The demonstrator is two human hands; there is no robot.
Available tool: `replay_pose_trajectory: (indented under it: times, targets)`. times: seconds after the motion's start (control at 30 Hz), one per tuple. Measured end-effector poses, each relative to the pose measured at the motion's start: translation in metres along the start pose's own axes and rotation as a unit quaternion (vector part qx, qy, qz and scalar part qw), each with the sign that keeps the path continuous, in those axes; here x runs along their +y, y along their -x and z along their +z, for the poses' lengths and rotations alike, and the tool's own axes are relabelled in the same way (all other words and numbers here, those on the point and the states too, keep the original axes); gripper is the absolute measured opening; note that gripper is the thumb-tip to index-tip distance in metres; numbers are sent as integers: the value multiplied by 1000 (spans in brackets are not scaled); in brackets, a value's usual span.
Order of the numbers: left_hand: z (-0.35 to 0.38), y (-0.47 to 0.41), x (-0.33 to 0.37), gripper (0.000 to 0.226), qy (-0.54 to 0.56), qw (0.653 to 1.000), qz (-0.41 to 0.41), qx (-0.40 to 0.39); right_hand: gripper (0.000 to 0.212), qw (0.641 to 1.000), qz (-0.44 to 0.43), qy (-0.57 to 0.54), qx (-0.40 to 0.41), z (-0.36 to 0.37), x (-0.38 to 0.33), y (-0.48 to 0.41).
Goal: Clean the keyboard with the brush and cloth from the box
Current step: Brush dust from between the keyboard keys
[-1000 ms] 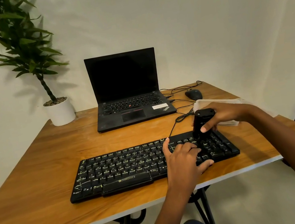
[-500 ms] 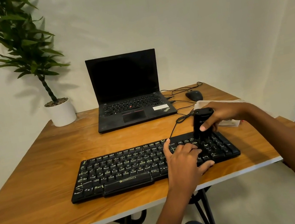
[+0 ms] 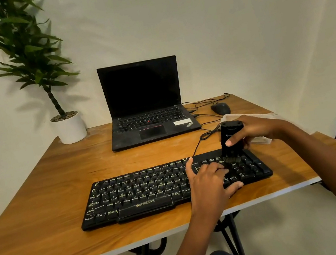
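The right hand [image 3: 255, 129] grips the black brush [image 3: 231, 130] upright, fingers wrapped around its body. Its bristles touch keys at the right end of the keyboard [image 3: 162, 188]. The left hand [image 3: 208, 184] rests on the keyboard just left of the brush, fingers loosely bent, holding nothing. A white box [image 3: 269, 115] lies behind the keyboard's right end.

Left of the left hand [image 3: 207, 180], open surface [image 3: 39, 195] is found beside the keyboard [image 3: 139, 188]. Beyond the hands, passage is barred by the laptop [image 3: 148, 108], a looped cable [image 3: 205, 136] and the mouse [image 3: 220, 108]. The right hand [image 3: 257, 129] is hemmed in by its gripped brush [image 3: 230, 138] and a white box [image 3: 270, 115] behind.
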State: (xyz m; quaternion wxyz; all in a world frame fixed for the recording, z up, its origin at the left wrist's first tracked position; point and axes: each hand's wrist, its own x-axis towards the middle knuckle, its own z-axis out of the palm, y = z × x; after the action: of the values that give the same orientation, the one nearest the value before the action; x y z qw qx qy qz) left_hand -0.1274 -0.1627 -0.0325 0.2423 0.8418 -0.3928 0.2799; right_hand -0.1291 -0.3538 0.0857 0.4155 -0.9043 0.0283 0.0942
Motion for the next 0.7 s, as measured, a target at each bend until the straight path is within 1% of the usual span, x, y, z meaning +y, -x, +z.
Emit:
replay_pose_trajectory:
  times: [0.07,0.13,0.2,0.27,0.33,0.43,0.47,0.57,0.63,0.7]
  targets:
    - [1,0,0,53,0,1000,3,3,55,1000,-5,-21,-8,-1,5,3]
    - [1,0,1,53,-1,1000,2,7,53,1000,14,-13,-24,-5,7,5]
    - [0,0,0,53,1,1000,2,7,37,999,30,6,-25,-6,2,5]
    - [1,0,0,52,2,1000,3,8,20,999,16,16,-29,0,-2,3]
    - [1,1,0,52,6,1000,3,7,17,999,9,27,-29,3,-3,3]
    - [1,1,0,52,4,1000,2,6,19,996,47,65,-24,-7,-3,6]
    - [1,1,0,52,4,1000,3,7,22,996,46,66,-23,-8,-3,7]
    - [1,1,0,51,4,1000,4,10,33,999,5,31,-18,-2,2,7]
    - [1,0,0,51,1,1000,2,11,43,1000,12,26,-10,-2,5,9]
    - [0,0,1,51,3,1000,1,9,44,999,27,46,-9,-6,2,11]
